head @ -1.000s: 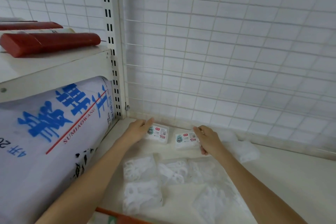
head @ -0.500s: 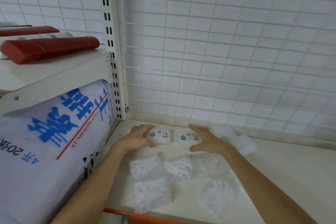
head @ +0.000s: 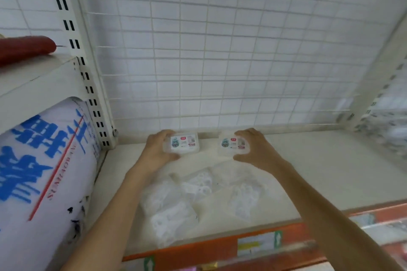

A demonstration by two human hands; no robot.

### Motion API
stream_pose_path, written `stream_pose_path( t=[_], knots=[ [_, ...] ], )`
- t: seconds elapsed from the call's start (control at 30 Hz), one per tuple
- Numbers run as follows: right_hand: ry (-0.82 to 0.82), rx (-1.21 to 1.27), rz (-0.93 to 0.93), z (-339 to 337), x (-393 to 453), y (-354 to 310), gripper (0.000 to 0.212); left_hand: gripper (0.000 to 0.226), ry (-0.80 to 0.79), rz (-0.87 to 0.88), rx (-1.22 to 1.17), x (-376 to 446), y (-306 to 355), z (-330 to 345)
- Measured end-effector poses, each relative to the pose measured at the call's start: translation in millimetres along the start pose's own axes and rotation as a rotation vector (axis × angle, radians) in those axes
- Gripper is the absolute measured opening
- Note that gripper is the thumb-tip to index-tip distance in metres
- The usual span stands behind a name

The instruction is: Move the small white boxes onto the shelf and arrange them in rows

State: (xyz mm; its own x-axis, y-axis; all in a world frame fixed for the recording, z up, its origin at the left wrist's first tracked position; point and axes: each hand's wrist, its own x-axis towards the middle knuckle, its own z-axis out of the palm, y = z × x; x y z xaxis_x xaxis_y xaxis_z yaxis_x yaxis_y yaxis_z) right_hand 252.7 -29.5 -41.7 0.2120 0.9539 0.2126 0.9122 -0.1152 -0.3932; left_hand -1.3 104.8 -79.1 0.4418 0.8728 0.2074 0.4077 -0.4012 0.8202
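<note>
A white wire grid (head: 220, 50) backs the shelf (head: 319, 171), a wide pale board with an orange front strip (head: 220, 246) at its near edge. To the left, past the slotted upright (head: 88, 77), a big white sack (head: 44, 171) with blue print fills the next bay, and a red roll (head: 26, 48) lies on the board above it. On the near half of the shelf lie several clear bags (head: 176, 204) of small white pieces, loosely heaped and too blurred to count. At the far edge, near the grid, are the only two boxes in view, side by side with a gap between them. The left hand (head: 157, 149) has its fingers curled around the left end of the left box (head: 184, 142), thumb on the near side, gripping it. The right hand (head: 256, 149) does the same at the right end of the right box (head: 234, 144), fingers wrapped over its far and near edges. Whether the boxes rest on the shelf or are held just above it cannot be told. By the look of it the job is at its start: these two begin a back row, roughly level with each other but not yet closed up, and most of the shelf, all the way right, is bare. What is left, as a judgement, is to set these down square, bring more boxes, and perhaps clear the bags to make room for further rows.
</note>
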Motion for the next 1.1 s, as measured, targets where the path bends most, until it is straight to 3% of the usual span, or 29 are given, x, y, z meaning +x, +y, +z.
stream_pose_path(
  t=[0.17, 0.47, 0.83, 1.1],
  knots=[
    [0.172, -0.005, 0.071, -51, -65, 38, 0.069, 0.067, -0.127, 0.238, 0.093, 1, 57, 44],
    [0.374, 0.021, 0.443, -120, -232, 126, 0.069, 0.066, -0.355, 0.511, -0.018, -34, 157, 164],
    [0.441, -0.034, 0.765, -184, -438, 228, 0.072, 0.064, -0.557, 0.550, -0.078, -132, 253, 359],
    [0.488, -0.007, 0.813, -194, -524, 297, 0.074, 0.067, -0.671, 0.584, -0.021, -170, 305, 460]
  ],
)
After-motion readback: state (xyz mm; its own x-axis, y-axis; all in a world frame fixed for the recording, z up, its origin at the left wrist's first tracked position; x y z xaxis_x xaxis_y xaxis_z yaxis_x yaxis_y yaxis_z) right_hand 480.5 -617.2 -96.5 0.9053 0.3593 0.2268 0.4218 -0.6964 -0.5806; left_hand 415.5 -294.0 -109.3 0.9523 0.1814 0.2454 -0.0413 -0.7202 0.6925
